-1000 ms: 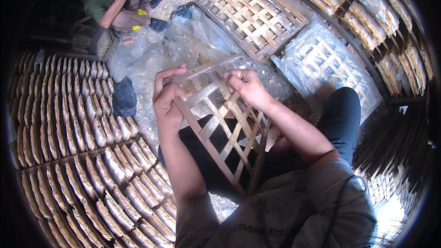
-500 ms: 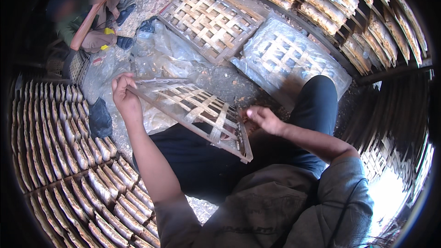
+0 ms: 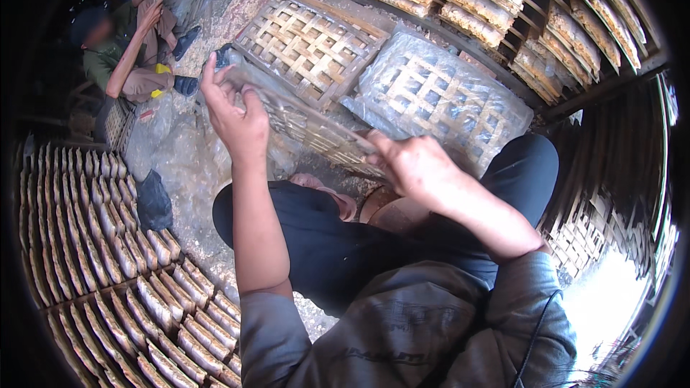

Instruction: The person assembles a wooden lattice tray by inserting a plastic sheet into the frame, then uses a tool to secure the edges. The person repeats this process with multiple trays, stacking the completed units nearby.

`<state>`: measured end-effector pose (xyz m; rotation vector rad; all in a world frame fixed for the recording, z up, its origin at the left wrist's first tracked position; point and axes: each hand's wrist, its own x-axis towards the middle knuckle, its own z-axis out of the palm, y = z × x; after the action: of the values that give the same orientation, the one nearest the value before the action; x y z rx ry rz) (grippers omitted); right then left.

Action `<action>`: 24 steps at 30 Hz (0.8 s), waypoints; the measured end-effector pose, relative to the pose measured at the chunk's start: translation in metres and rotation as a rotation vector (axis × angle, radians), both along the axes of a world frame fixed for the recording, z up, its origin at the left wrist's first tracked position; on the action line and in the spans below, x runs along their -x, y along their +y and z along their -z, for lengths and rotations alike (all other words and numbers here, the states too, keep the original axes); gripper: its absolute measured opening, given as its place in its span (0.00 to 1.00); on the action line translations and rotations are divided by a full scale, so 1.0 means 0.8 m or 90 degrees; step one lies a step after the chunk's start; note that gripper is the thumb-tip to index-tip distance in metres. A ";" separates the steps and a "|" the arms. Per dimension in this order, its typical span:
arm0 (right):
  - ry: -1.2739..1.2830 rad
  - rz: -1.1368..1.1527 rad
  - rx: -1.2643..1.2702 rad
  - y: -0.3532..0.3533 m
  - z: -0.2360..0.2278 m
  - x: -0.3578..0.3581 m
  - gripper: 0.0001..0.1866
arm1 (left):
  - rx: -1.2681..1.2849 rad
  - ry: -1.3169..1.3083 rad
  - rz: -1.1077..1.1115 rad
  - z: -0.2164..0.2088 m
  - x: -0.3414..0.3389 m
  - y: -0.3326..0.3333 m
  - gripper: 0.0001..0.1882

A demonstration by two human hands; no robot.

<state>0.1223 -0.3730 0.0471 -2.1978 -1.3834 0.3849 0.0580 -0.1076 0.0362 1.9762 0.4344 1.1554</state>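
A woven bamboo tray (image 3: 316, 123) with a thin wooden frame is raised between my hands, tilted steeply and smeared by motion. At its far left end, my left hand (image 3: 236, 111) has the frame between its upright thumb and loosely stretched fingers. My right hand (image 3: 417, 169) is closed round the tray's right end, the thumb side pressed on the frame. Beyond it, a second woven tray (image 3: 305, 47) lies flat on the floor. Next to that, another lattice tray lies under clear plastic sheeting (image 3: 445, 93), close to my right knee.
Racks of pale, brown-edged slabs stand at the left (image 3: 108, 244) and far right (image 3: 474, 11). Stacked woven trays (image 3: 582, 237) lean at the right. Crumpled plastic (image 3: 180, 140) and a dark bag (image 3: 154, 201) lie on the floor. Two people (image 3: 118, 61) sit at the far left.
The woven tray has swung up and away from my lap, now seen almost edge-on. My left hand has risen and its fingers have straightened; my right hand has turned over and closed on the frame.
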 end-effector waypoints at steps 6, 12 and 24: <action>0.284 0.106 -0.051 -0.074 -0.018 -0.078 0.15 | -0.041 0.035 0.021 0.063 -0.041 0.021 0.32; 0.451 0.299 -0.284 -0.224 -0.002 -0.120 0.27 | -0.008 0.213 -0.120 0.114 -0.054 0.042 0.35; 0.556 0.658 -0.535 -0.416 0.100 -0.098 0.26 | 0.588 0.585 0.315 0.238 -0.076 -0.036 0.33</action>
<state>0.2008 -0.7057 -0.0330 -1.4210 0.1435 0.2314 0.1189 -0.1362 -0.1546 1.4942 0.7101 -0.3241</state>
